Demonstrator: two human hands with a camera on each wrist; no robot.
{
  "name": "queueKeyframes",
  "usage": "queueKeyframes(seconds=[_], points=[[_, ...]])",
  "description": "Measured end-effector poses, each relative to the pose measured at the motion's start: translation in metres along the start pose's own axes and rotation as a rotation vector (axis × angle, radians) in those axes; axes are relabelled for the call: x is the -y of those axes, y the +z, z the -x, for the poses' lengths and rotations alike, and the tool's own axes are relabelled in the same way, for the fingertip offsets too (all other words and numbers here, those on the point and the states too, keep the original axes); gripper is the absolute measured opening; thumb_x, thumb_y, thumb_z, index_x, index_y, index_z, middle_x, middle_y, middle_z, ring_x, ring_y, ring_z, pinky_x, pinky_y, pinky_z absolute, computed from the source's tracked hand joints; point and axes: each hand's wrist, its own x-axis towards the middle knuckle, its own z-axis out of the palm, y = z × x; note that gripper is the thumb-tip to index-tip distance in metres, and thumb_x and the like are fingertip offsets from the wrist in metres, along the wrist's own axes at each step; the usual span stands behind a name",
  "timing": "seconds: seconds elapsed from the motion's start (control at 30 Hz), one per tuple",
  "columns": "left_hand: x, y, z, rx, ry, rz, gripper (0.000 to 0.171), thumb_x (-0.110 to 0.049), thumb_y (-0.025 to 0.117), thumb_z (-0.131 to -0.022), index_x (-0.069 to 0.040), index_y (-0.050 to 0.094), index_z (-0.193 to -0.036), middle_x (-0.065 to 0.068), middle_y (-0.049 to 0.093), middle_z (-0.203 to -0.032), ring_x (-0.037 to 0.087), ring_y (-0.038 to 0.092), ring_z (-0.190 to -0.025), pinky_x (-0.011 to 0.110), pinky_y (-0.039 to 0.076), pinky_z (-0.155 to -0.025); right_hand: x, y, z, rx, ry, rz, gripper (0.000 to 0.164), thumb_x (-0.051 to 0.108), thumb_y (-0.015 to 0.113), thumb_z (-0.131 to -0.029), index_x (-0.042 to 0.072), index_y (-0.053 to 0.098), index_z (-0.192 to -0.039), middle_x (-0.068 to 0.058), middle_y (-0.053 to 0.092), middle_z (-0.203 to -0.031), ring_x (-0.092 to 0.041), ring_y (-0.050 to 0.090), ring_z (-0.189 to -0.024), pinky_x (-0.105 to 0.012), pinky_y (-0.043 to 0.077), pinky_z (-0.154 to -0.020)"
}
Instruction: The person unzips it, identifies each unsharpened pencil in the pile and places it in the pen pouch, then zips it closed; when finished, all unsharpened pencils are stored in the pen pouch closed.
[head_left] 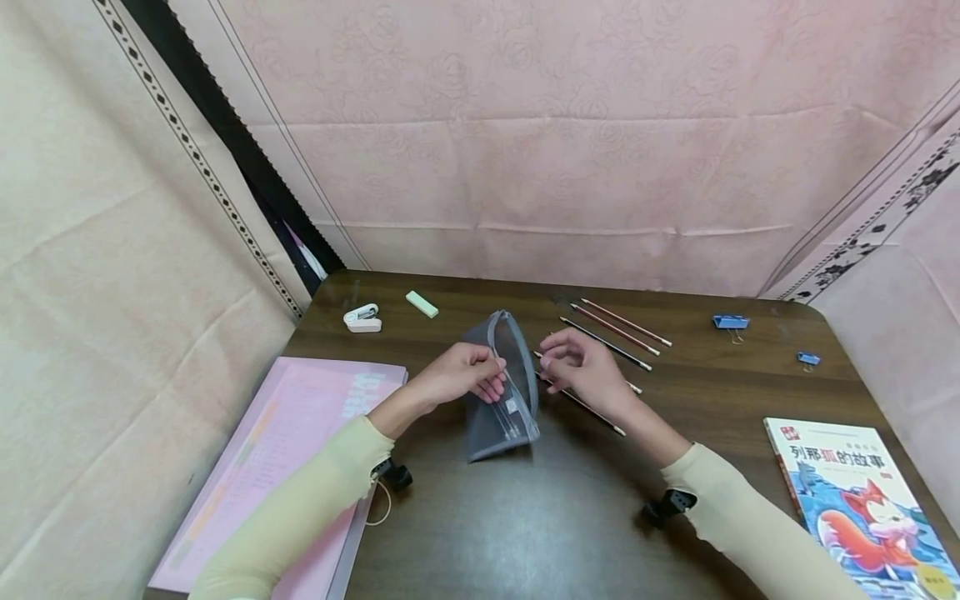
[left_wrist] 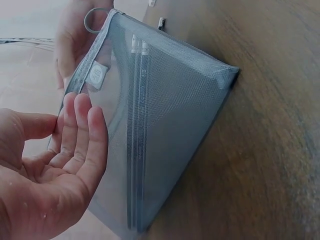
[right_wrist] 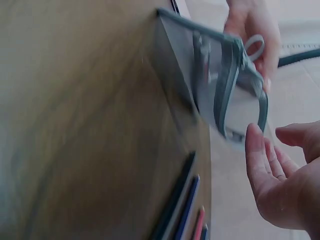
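Observation:
A grey mesh zip pouch (head_left: 487, 442) stands tilted in the middle of the table, its mouth gaping toward the right. My left hand (head_left: 471, 372) pinches the zipped edge of its mouth between thumb and fingers. Through the mesh, several pencils (left_wrist: 137, 125) show lying inside the pouch. My right hand (head_left: 581, 367) is at the pouch's right side, its fingers loosely bent and holding nothing; in the right wrist view its fingertips (right_wrist: 254, 142) are close to the mouth's rim. Several more pencils (head_left: 626, 323) lie slantwise on the table behind and under the right hand.
A large pink folder (head_left: 300, 433) lies at the left, under the left forearm. Behind it are a small white rounded item (head_left: 363, 321) and a pale green block (head_left: 422, 304). Two blue binder clips (head_left: 731, 322) and a fox picture book (head_left: 855, 500) lie to the right.

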Motion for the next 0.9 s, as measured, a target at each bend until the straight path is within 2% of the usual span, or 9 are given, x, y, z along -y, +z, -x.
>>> queueKeyframes(seconds=[0.07,0.13,0.3,0.4,0.57,0.77,0.9], points=[[-0.001,-0.001,0.001,-0.004,0.004,0.001,0.026,-0.025,0.055,-0.098,0.000,0.063,-0.098,0.015,0.069,-0.088,0.023,0.071,-0.077,0.039,0.061,-0.074,0.001,-0.010,0.001,-0.035,-0.013,0.031,0.026,0.011,0.064,-0.091,0.005,0.056,-0.115,-0.028,0.062,-0.107,-0.045,0.066,-0.089,-0.052,0.059,-0.067],[-0.001,-0.001,0.002,-0.005,0.004,-0.001,0.026,-0.025,0.055,-0.098,-0.001,0.063,-0.098,0.015,0.069,-0.088,0.022,0.070,-0.077,0.038,0.061,-0.074,0.001,-0.019,0.002,-0.067,-0.031,0.116,0.023,0.012,0.065,-0.091,0.009,0.058,-0.112,-0.023,0.065,-0.104,-0.043,0.067,-0.087,-0.050,0.059,-0.065],[-0.002,-0.003,0.004,-0.007,-0.008,-0.008,0.025,-0.025,0.056,-0.098,-0.002,0.064,-0.099,0.014,0.069,-0.089,0.023,0.071,-0.078,0.037,0.061,-0.075,-0.003,-0.038,0.004,-0.116,-0.101,0.482,0.019,0.019,0.070,-0.088,0.020,0.062,-0.104,-0.005,0.071,-0.092,-0.024,0.068,-0.077,-0.034,0.058,-0.062],[-0.001,-0.005,0.004,-0.014,-0.022,-0.011,0.023,-0.023,0.055,-0.098,-0.002,0.064,-0.099,0.014,0.069,-0.089,0.022,0.070,-0.078,0.037,0.061,-0.075,-0.007,-0.044,0.006,-0.116,-0.107,0.622,0.020,0.022,0.073,-0.086,0.025,0.062,-0.102,0.004,0.069,-0.088,-0.014,0.065,-0.077,-0.027,0.052,-0.064],[0.001,-0.008,0.004,-0.032,-0.045,-0.007,0.023,-0.021,0.055,-0.098,0.000,0.063,-0.097,0.012,0.069,-0.086,0.020,0.070,-0.075,0.037,0.061,-0.074,-0.015,-0.047,0.009,-0.046,-0.119,0.673,0.030,0.019,0.077,-0.082,0.023,0.062,-0.108,0.002,0.067,-0.089,-0.013,0.063,-0.077,-0.027,0.050,-0.066],[0.001,-0.009,0.004,-0.023,-0.050,-0.010,0.024,-0.022,0.055,-0.098,0.001,0.063,-0.097,0.011,0.068,-0.085,0.020,0.070,-0.074,0.038,0.061,-0.074,-0.023,-0.042,0.011,0.032,-0.178,0.761,0.038,0.014,0.080,-0.078,0.015,0.065,-0.113,-0.004,0.068,-0.089,-0.010,0.062,-0.075,-0.029,0.052,-0.070],[0.002,-0.009,0.004,-0.003,-0.057,-0.035,0.025,-0.023,0.055,-0.098,0.000,0.063,-0.096,0.013,0.069,-0.085,0.021,0.070,-0.075,0.037,0.061,-0.075,-0.025,-0.035,0.014,0.049,-0.207,0.846,0.037,0.014,0.080,-0.078,0.019,0.068,-0.113,-0.003,0.068,-0.091,-0.011,0.062,-0.075,-0.030,0.051,-0.067]])
